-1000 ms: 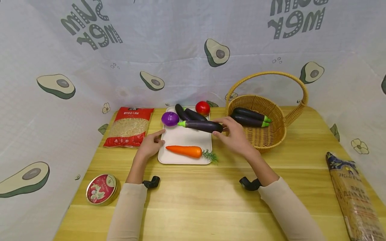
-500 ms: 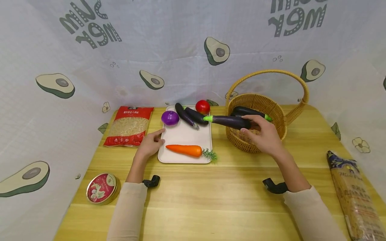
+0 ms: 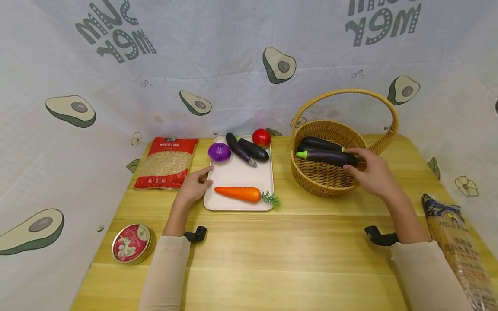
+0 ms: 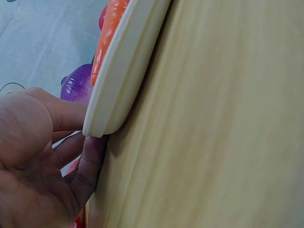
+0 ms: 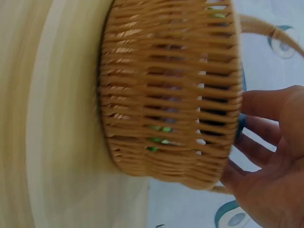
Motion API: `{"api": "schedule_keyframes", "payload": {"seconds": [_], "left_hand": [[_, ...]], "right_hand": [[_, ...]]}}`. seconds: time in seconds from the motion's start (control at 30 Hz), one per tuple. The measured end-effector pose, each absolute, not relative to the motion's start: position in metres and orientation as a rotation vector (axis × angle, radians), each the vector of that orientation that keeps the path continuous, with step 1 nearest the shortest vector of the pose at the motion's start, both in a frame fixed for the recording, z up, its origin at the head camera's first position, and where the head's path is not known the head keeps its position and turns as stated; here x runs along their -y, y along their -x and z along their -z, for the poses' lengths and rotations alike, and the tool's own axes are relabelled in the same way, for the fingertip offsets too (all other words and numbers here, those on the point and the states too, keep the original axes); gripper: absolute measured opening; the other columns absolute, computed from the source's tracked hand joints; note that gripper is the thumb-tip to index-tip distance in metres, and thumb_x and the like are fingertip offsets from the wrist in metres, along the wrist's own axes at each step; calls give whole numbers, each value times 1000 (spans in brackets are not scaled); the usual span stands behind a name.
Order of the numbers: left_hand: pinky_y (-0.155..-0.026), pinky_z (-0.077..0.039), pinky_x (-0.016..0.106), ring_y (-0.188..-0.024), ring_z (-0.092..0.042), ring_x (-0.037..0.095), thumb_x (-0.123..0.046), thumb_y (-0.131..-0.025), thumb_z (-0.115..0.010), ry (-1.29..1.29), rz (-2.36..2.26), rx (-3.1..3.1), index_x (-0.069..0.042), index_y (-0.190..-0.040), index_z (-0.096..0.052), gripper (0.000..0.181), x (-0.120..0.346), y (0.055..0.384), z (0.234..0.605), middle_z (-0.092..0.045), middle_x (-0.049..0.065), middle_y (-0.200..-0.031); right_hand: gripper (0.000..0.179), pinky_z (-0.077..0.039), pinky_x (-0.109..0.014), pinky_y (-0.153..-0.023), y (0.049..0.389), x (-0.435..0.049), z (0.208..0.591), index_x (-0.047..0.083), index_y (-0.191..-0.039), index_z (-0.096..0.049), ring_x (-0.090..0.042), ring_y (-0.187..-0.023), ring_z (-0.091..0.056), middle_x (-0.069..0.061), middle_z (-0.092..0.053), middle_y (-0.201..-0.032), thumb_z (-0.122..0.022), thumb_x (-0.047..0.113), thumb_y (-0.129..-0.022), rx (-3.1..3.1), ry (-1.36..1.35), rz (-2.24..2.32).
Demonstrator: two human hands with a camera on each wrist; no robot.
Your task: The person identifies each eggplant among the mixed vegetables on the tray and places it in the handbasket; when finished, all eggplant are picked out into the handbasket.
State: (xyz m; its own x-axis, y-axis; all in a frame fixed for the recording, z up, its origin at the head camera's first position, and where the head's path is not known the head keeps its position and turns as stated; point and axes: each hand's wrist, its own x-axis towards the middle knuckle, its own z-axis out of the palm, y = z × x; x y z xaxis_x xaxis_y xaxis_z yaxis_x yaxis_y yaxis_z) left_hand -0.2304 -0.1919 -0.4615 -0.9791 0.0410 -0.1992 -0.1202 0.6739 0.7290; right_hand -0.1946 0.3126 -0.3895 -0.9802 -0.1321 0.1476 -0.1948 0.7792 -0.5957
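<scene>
My right hand pinches the blunt dark end of an eggplant, its green stem pointing left over the wicker basket. Behind it in the basket lie more eggplants, partly covered by the held one. In the right wrist view the basket wall hides most of the held eggplant, and my fingers are right at the rim. At the white tray, my left hand holds the left edge, thumb at the rim and a finger low beside it in the left wrist view.
The tray bears a carrot, a purple onion, two eggplants and a tomato. A red pasta bag and a round tin stand left; a long noodle pack lies right. The basket handle arches high.
My right hand has carried the eggplant rightward from above the tray to over the basket. My left hand has stayed at the tray's edge.
</scene>
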Motion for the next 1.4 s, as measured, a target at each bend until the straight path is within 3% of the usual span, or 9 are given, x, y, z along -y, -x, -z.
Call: {"api": "schedule_keyframes", "payload": {"seconds": [0.2, 0.53, 1.07, 1.4], "left_hand": [[-72, -43, 31, -91, -53, 26, -20, -102, -62, 58, -1209, -2682, -27, -154, -51, 54, 190, 229, 461, -61, 15, -110], [-71, -42, 31, -88, -52, 26, -20, -101, -63, 53, -1212, -2680, -27, -154, -51, 54, 191, 227, 461, -61, 15, -107], [-74, -43, 33, -90, -53, 26, -20, -101, -63, 27, -1214, -2692, -28, -154, -51, 54, 192, 229, 466, -61, 14, -106], [-70, -42, 32, -86, -52, 26, -21, -102, -63, 41, -1225, -2679, -28, -154, -51, 54, 193, 230, 463, -60, 15, -105]], "right_hand": [[49, -47, -64, -90, 207, -313, 395, -4, -144, -51, -52, -112, -58, -36, -52, -138, -63, 20, -102, 2974, -273, -859], [48, -34, -72, -107, 224, -306, 399, -9, -142, -49, -60, -134, -40, -40, -44, -146, -62, 10, -100, 3146, -324, -714], [49, -38, -71, -104, 227, -305, 402, -6, -145, -49, -59, -131, -43, -39, -45, -145, -61, 13, -101, 3199, -340, -645], [55, -43, -68, -101, 215, -294, 394, 1, -147, -49, -52, -127, -52, -31, -52, -143, -63, 32, -103, 3053, -291, -866]]}}
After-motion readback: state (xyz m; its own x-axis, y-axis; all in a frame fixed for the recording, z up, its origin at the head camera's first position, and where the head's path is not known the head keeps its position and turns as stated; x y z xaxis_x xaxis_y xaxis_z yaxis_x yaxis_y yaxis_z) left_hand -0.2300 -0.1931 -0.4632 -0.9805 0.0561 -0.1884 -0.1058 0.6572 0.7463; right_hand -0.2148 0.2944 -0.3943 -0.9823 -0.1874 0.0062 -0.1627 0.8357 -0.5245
